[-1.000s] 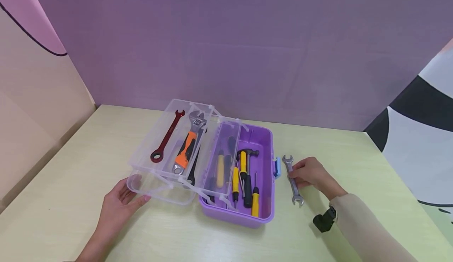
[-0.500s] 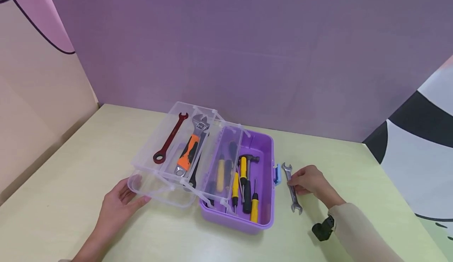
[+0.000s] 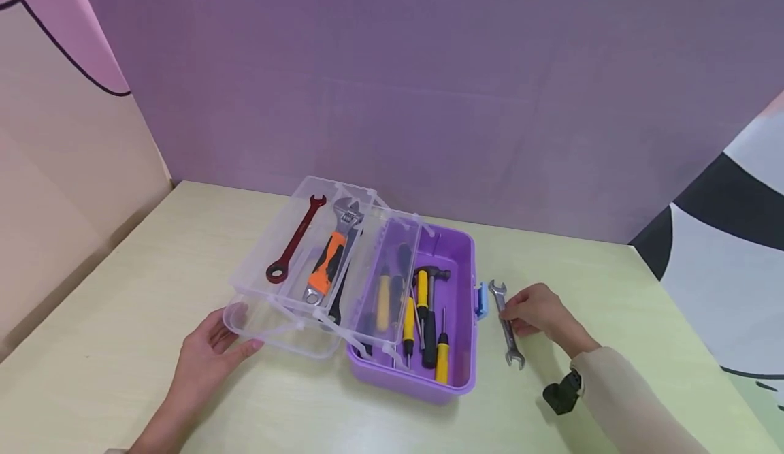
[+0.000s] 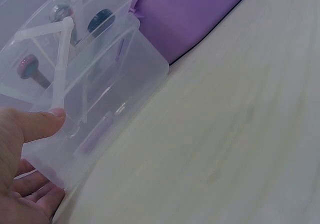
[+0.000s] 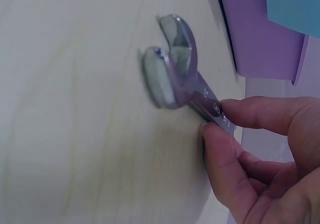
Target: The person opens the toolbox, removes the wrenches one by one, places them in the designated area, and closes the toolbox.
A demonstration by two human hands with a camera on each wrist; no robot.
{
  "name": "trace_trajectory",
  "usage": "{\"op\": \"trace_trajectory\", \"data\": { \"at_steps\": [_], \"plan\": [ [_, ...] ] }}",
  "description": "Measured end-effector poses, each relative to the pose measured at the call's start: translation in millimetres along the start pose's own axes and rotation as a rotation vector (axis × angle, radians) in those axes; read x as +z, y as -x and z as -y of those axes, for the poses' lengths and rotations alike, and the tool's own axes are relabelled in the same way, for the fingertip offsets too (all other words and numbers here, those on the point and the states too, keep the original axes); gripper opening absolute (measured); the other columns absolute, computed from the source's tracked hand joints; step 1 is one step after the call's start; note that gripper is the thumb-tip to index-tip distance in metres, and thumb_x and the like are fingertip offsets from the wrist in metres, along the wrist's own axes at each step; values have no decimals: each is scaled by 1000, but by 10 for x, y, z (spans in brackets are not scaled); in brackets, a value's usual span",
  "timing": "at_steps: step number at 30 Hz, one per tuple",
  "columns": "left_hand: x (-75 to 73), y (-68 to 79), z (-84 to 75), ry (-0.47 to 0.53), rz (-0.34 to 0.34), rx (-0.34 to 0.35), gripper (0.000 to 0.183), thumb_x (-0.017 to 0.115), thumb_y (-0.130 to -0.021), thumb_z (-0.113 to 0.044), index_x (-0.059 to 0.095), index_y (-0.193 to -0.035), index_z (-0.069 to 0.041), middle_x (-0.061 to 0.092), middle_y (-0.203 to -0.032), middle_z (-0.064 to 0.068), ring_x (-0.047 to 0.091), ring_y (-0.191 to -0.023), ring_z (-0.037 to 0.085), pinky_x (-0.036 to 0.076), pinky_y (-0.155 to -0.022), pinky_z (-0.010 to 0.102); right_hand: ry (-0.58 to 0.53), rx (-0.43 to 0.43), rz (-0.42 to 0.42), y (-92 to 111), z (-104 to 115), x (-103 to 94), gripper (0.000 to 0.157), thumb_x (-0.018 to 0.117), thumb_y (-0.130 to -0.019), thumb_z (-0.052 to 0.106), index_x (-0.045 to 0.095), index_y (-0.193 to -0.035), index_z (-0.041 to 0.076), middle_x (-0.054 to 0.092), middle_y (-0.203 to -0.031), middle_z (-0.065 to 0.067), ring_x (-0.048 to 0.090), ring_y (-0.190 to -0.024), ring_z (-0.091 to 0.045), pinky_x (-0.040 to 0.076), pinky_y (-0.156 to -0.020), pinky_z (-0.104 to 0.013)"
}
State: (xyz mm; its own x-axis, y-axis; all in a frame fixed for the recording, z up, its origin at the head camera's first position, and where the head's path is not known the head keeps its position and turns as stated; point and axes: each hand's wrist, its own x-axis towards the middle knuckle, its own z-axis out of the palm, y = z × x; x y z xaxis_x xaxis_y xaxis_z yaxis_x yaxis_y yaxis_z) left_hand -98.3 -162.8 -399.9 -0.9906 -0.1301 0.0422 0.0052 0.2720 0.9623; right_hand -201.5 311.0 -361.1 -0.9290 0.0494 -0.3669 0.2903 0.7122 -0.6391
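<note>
We pinch a flat, shiny steel double-ended wrench (image 3: pixel 507 326) in our right hand (image 3: pixel 535 310); it lies on the pale matte surface (image 3: pixel 612 304) beside the glossy purple plastic toolbox (image 3: pixel 456 379). Our left hand (image 3: pixel 208 352) grips the thin, translucent, round-cornered tray (image 3: pixel 275 331) by its edge.

Head view: from above, forward and down over the whole table (image 3: pixel 122 290). Left wrist view: close, low along the clear tray (image 4: pixel 100 108). Right wrist view: very close on the silver wrench (image 5: pixel 175 63). Purple toolbox (image 3: pixel 459 304) shared by all three.
</note>
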Motion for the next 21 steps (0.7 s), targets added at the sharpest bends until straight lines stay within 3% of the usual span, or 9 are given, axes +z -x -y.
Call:
{"op": "trace_trajectory", "data": {
  "at_steps": [3, 10, 13, 17, 19, 21],
  "plan": [
    [-2, 1, -5, -6, 3, 0, 64, 74, -81, -2, 41, -134, 10, 47, -136, 32, 48, -98, -18, 44, -85, 0, 5, -7, 4, 9, 13, -12, 17, 67, -84, 5, 59, -93, -8, 63, -77, -9, 60, -66, -15, 59, -61, -30],
    [-9, -4, -7, -52, 6, -30, 66, 74, -81, -4, 39, -136, 8, 45, -138, 31, 53, -113, 3, 43, -85, -1, 22, -43, 37, 41, 53, -73, 17, 67, -85, 9, 62, -92, -5, 64, -78, -7, 58, -69, -15, 60, -65, -31],
    [-9, -1, -15, -53, 8, -37, 66, 74, -81, -4, 39, -137, 7, 45, -139, 31, 53, -115, 4, 43, -85, -1, 22, -61, 44, 57, 72, -101, 18, 67, -85, 10, 62, -92, -6, 63, -78, -6, 58, -69, -15, 60, -65, -31],
    [-9, 2, -24, -52, 9, -41, 66, 73, -81, -3, 39, -137, 8, 45, -139, 31, 52, -110, -5, 42, -85, -2, 20, -91, 49, 79, 123, -149, 19, 66, -85, 9, 62, -94, -7, 64, -80, -7, 58, -69, -15, 61, -66, -31],
    [-9, 0, -24, -55, 10, -45, 66, 73, -81, -3, 39, -137, 8, 45, -139, 31, 52, -111, -4, 42, -84, -2, 21, -109, 49, 83, 152, -175, 20, 65, -86, 9, 62, -95, -8, 64, -82, -8, 58, -69, -15, 61, -66, -31],
    [-10, -4, -22, -63, 12, -47, 67, 74, -82, -4, 39, -137, 8, 44, -139, 31, 53, -116, 7, 42, -84, -2, 24, -123, 51, 87, 183, -200, 21, 66, -86, 10, 62, -96, -8, 65, -83, -10, 58, -69, -15, 61, -66, -31]
  ]
}}
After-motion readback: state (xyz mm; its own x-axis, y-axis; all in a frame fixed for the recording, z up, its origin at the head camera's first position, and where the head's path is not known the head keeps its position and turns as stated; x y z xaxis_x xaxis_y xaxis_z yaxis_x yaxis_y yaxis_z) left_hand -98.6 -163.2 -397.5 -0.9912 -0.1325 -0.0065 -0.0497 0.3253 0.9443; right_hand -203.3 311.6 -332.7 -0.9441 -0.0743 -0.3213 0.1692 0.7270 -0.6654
